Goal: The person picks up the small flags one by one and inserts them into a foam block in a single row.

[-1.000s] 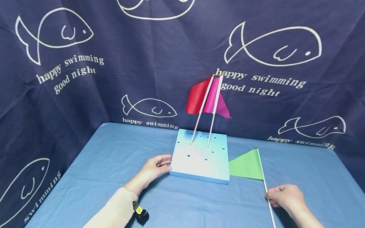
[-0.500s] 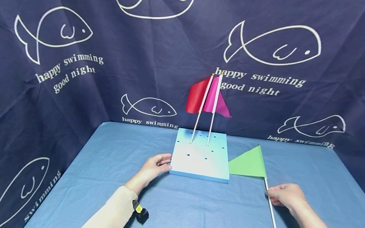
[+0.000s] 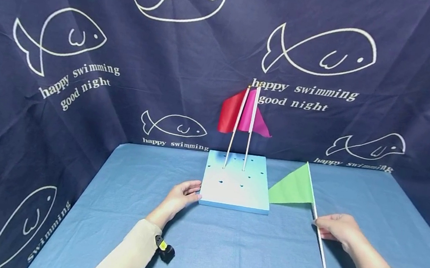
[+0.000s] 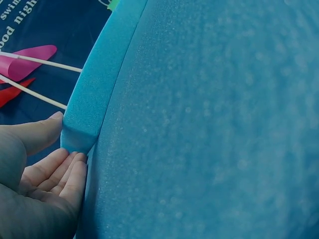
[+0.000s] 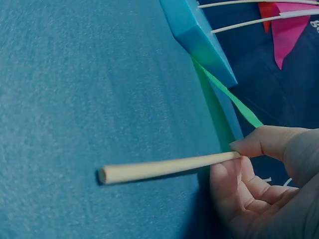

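Note:
The green flag (image 3: 295, 187) is by the right side of a light blue foam board (image 3: 235, 198). My right hand (image 3: 338, 227) pinches its thin white stick (image 3: 321, 247) between thumb and fingers, below the cloth. In the right wrist view the stick's bare end (image 5: 103, 175) points away from the hand, close over the tabletop. My left hand (image 3: 182, 197) touches the board's left side near the front corner, with fingertips on its side and thumb at the top edge (image 4: 56, 117). A red flag (image 3: 231, 113) and a magenta flag (image 3: 260, 124) stand in holes in the board.
Several small holes (image 3: 241, 185) show in the board's top. A blue cloth (image 3: 240, 255) covers the table. Behind it hangs a dark blue curtain (image 3: 190, 72) with white fish outlines. Each wrist wears a small black camera (image 3: 167, 253).
My right hand has tipped the green flag's upper end upward, and its bare end has shifted slightly up the view. My left hand stays at the board.

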`<move>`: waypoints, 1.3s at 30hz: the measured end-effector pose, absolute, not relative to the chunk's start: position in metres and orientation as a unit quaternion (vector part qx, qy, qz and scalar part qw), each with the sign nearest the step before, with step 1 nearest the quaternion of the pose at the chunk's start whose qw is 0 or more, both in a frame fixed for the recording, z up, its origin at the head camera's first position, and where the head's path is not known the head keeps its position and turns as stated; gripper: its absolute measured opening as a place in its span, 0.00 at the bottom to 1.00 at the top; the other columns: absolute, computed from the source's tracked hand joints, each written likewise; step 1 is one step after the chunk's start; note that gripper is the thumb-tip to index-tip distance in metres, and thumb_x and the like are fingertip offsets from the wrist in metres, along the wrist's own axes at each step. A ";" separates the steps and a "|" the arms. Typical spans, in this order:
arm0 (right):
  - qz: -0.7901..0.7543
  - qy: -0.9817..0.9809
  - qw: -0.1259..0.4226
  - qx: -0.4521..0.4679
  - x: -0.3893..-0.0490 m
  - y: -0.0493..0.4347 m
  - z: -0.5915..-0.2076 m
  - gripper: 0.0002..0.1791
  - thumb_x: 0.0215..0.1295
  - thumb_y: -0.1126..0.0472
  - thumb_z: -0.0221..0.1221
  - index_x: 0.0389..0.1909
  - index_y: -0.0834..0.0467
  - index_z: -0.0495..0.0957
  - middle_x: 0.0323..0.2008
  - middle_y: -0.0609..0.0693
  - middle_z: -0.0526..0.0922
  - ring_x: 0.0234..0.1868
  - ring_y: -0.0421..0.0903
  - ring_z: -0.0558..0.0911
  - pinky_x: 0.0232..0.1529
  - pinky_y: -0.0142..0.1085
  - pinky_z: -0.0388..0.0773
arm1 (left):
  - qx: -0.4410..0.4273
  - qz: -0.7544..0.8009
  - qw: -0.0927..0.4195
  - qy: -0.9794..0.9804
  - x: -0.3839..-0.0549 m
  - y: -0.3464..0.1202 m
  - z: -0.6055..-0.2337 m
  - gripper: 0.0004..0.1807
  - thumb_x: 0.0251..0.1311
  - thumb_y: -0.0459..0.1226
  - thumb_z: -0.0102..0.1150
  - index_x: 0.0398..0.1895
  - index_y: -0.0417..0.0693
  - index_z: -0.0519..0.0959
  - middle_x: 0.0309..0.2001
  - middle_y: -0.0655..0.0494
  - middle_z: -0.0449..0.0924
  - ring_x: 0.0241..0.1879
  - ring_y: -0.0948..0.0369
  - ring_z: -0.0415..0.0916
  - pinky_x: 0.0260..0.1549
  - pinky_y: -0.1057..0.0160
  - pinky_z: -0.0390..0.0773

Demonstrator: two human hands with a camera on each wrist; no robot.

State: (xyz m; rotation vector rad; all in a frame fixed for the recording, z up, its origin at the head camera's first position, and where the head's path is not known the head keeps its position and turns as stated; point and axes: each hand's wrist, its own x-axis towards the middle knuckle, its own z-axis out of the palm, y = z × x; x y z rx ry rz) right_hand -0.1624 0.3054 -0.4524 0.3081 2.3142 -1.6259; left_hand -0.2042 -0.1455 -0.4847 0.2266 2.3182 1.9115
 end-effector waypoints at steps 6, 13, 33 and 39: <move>-0.575 0.802 0.141 0.086 -0.163 0.305 -0.445 0.07 0.62 0.70 0.58 0.34 0.70 0.82 0.23 0.45 0.85 0.25 0.37 0.83 0.33 0.31 0.87 | 0.028 0.635 0.085 0.768 -0.207 -0.143 -0.484 0.27 0.59 0.29 0.63 0.63 0.33 0.71 0.61 0.37 0.74 0.63 0.45 0.71 0.62 0.56 0.75; -0.573 0.807 0.119 0.079 -0.163 0.303 -0.436 0.08 0.63 0.70 0.58 0.36 0.73 0.81 0.25 0.47 0.86 0.25 0.39 0.84 0.34 0.32 0.87 | 0.028 0.640 0.083 0.763 -0.206 -0.142 -0.482 0.27 0.59 0.29 0.63 0.63 0.33 0.71 0.61 0.36 0.74 0.63 0.45 0.71 0.62 0.56 0.75; -0.592 0.798 0.072 0.086 -0.180 0.291 -0.414 0.04 0.63 0.68 0.60 0.36 0.66 0.81 0.24 0.39 0.85 0.27 0.36 0.84 0.35 0.31 0.87 | 0.027 0.633 0.081 0.770 -0.205 -0.143 -0.481 0.27 0.59 0.30 0.64 0.62 0.35 0.72 0.60 0.38 0.75 0.62 0.45 0.72 0.60 0.55 0.77; -0.596 0.795 0.070 0.089 -0.185 0.286 -0.406 0.04 0.64 0.67 0.61 0.35 0.65 0.81 0.23 0.37 0.83 0.26 0.35 0.84 0.36 0.31 0.87 | 0.026 0.635 0.079 0.768 -0.207 -0.143 -0.484 0.26 0.59 0.30 0.64 0.62 0.35 0.72 0.60 0.38 0.76 0.62 0.46 0.72 0.61 0.55 0.77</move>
